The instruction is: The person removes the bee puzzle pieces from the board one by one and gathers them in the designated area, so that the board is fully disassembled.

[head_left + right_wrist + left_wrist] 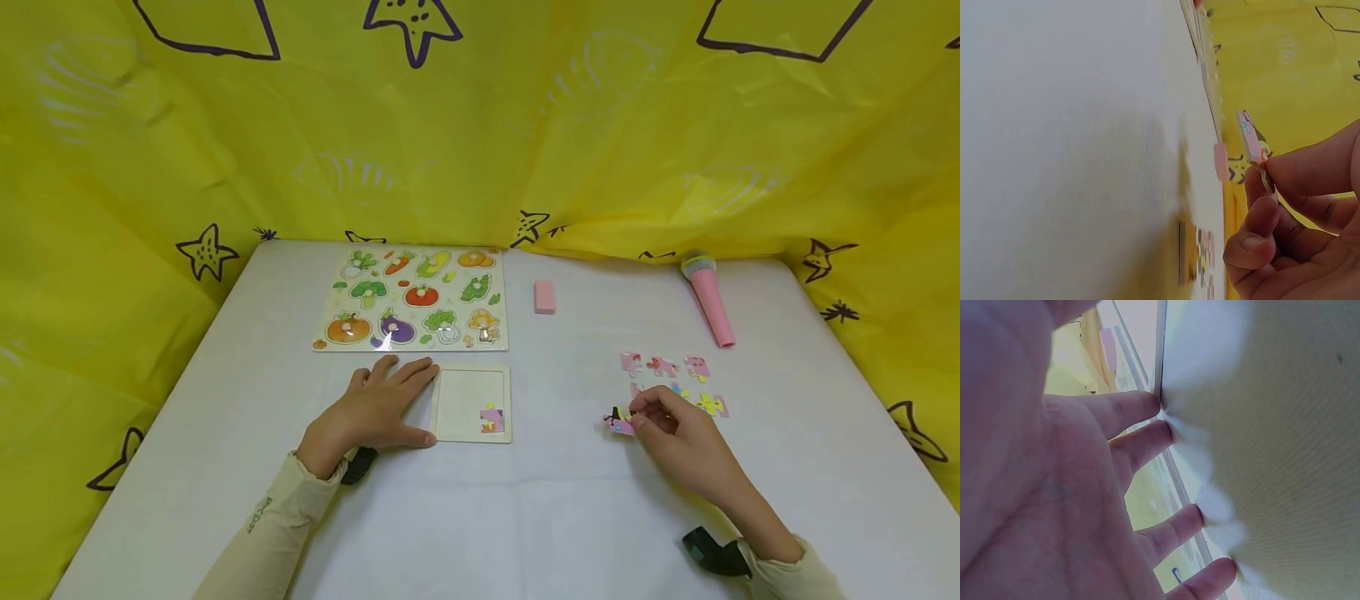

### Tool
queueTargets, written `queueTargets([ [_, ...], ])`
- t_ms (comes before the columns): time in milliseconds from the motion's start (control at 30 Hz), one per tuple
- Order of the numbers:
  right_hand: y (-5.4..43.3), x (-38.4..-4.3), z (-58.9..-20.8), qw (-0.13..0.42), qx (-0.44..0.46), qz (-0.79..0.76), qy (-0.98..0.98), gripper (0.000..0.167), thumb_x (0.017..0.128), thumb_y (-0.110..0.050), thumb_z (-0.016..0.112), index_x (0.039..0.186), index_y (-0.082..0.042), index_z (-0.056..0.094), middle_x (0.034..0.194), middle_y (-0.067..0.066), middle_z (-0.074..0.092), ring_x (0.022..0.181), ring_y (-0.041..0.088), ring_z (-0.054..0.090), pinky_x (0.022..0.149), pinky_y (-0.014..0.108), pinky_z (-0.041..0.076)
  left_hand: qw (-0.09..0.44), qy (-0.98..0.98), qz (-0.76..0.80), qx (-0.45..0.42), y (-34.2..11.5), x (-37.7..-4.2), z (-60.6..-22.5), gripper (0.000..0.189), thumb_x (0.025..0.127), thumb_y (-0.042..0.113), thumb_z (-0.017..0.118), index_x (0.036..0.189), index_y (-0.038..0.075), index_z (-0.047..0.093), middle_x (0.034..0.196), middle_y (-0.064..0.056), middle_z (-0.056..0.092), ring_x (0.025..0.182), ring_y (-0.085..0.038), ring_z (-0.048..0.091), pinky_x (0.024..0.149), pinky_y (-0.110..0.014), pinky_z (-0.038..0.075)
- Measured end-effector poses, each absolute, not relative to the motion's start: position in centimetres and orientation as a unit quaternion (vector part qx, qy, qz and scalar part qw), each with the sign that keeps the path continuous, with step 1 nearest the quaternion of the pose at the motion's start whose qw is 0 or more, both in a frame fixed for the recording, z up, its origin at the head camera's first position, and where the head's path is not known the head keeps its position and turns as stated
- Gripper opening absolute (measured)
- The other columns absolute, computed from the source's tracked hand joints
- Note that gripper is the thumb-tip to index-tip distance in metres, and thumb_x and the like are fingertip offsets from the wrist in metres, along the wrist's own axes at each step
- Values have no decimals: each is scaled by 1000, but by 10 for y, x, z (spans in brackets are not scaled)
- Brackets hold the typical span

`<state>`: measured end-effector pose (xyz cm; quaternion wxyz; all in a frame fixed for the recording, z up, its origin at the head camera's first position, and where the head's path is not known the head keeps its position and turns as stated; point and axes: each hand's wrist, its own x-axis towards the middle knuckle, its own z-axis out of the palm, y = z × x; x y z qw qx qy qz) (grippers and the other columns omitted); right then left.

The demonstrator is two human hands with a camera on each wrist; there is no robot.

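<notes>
A small square puzzle tray (468, 387) lies in the middle of the table, one pink jigsaw piece (492, 419) in its lower right corner. My left hand (375, 408) rests at the tray's left side, fingers spread, with thumb and index fingertip touching its edge. Above the table on the right, my right hand (675, 433) pinches another jigsaw piece (619, 423) between thumb and fingers; the right wrist view shows this thin pink piece (1251, 139) raised off the surface. Just beyond that hand lie several loose jigsaw pieces (663, 367) in two rows, partly hidden by it.
A vegetable peg puzzle board (411, 300) lies behind the tray. To its right is a pink eraser-like block (544, 297). A pink toy microphone (711, 302) lies at the back right. Yellow patterned cloth (480, 125) hangs behind and beside the white table.
</notes>
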<state>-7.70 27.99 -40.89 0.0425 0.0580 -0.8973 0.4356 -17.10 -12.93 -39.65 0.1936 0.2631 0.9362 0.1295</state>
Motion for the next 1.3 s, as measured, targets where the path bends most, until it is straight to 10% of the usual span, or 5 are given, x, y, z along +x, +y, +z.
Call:
queueTargets([
  [1300,355,-61,-420,45,-36,326,-943,10,99,1,73,109,1,72,95,9,71,77,3,57,65,14,48,191,936,131,266,-130,-173,-399,100,91,50,84,169,12,35,174,-7,31,156,-50,19,114,-71,24],
])
